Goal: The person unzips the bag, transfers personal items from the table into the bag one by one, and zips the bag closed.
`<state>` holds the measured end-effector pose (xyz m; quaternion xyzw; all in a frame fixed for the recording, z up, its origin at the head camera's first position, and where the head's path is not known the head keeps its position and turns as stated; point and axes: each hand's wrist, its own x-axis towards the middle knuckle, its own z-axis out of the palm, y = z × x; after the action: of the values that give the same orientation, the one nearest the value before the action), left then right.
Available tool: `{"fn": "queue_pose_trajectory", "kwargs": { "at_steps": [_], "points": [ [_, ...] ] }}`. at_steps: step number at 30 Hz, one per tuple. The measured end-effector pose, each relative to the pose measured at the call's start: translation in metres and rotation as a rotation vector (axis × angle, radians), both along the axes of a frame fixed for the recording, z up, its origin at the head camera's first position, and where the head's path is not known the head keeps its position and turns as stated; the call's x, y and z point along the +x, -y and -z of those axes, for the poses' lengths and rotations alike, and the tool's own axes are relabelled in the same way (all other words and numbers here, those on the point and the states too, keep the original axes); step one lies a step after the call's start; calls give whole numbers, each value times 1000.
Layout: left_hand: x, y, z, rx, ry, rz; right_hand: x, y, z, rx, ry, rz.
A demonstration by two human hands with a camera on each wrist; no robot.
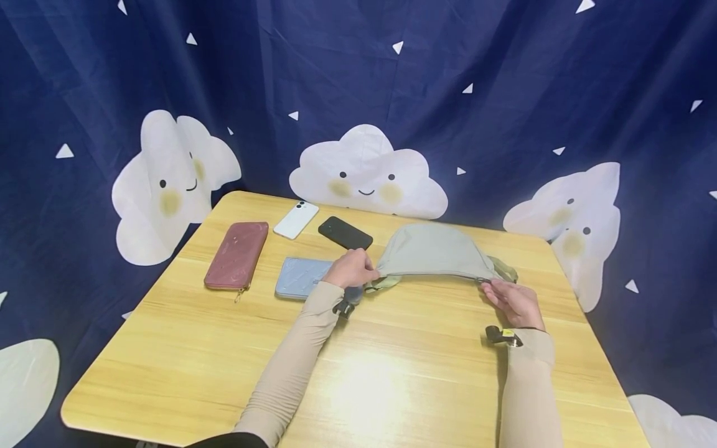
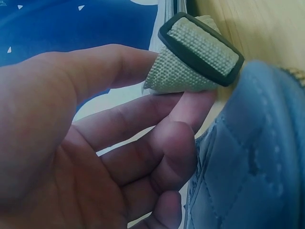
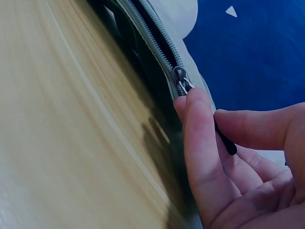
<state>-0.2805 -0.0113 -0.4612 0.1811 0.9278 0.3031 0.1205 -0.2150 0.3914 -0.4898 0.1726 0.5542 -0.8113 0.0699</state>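
Note:
A pale grey-green waist bag [image 1: 437, 249] lies toward the back right of the table. At its left end my left hand [image 1: 351, 269] pinches the light green webbing strap [image 2: 167, 76] between thumb and fingers. A dark slider buckle [image 2: 193, 60] sits on that strap, just past the fingertips. My right hand [image 1: 514, 303] is at the bag's right end. Its thumb and fingers grip the black zipper pull [image 3: 228, 143], close under the zipper slider [image 3: 179, 74]. Beyond the slider the zipper teeth [image 3: 155, 45] stand apart, with a dark gap between them.
A quilted blue wallet [image 1: 299, 277] lies beside my left hand, partly hidden by it. Left of it is a dark red zip wallet [image 1: 236, 255]. A white phone [image 1: 295, 220] and a black phone [image 1: 344, 232] lie behind, near the table's [image 1: 196, 367] back edge.

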Motion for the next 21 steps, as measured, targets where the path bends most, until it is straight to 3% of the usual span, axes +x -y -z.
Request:
{"fn": "queue_pose_trajectory", "kwargs": {
  "at_steps": [21],
  "points": [
    [-1, 0, 0, 12, 9, 20, 1, -5, -2, 11, 14, 16]
  ]
}}
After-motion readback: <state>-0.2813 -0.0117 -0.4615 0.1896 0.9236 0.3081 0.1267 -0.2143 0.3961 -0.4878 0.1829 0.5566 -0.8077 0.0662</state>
